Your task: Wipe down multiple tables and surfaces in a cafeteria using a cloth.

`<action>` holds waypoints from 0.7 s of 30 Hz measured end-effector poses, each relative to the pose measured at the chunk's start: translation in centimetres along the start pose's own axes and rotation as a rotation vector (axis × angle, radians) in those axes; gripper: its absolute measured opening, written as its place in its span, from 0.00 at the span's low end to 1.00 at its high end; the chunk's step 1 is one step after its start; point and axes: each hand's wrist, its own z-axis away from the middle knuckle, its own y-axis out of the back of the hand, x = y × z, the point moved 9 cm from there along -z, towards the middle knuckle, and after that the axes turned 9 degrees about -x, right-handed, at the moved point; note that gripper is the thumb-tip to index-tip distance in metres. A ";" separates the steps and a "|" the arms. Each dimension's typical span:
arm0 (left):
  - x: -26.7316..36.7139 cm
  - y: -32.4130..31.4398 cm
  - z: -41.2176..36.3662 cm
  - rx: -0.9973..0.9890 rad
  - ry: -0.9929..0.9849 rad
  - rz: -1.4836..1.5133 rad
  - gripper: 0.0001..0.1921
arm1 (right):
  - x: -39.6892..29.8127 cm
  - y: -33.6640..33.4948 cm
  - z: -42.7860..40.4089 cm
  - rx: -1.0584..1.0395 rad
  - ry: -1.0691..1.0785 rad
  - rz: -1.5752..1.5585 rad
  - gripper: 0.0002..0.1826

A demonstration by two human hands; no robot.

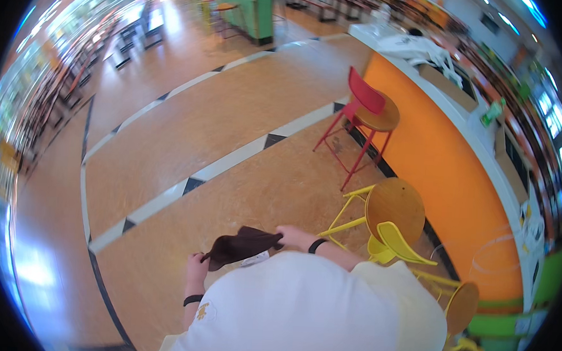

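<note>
A dark brown cloth [239, 247] is stretched between my two hands in front of my body, above the tiled floor. My left hand [197, 265] pinches one corner of it, and my right hand [294, 237] grips the opposite end. The cloth sags and folds a little between them. Below it a small white patterned thing [256, 259] shows in part; the cloth and my white shirt cover the rest, and I cannot tell what it is.
On my right runs an orange counter [421, 135] with a white top, carrying a white plastic bag [411, 48], cardboard boxes [447, 86] and a green bottle [493, 112]. Before it stand a red chair [367, 92] and yellow stools [393, 207]. A green counter [251, 12] is farther off.
</note>
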 end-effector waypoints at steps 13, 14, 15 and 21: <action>36.0 2.6 -45.2 -0.632 -0.218 -0.034 0.13 | 15.0 34.3 -4.4 0.961 -0.389 -0.209 0.16; 39.0 2.7 -47.7 -0.552 -0.390 -0.099 0.12 | 15.7 36.8 -5.3 0.944 -0.454 -0.193 0.16; 41.8 3.2 -50.2 -0.460 -0.551 -0.167 0.12 | 15.3 39.8 -6.4 0.922 -0.510 -0.173 0.16; 49.6 4.7 -65.0 -0.745 -0.544 0.036 0.10 | 17.1 53.1 -23.9 0.373 -0.665 -0.338 0.09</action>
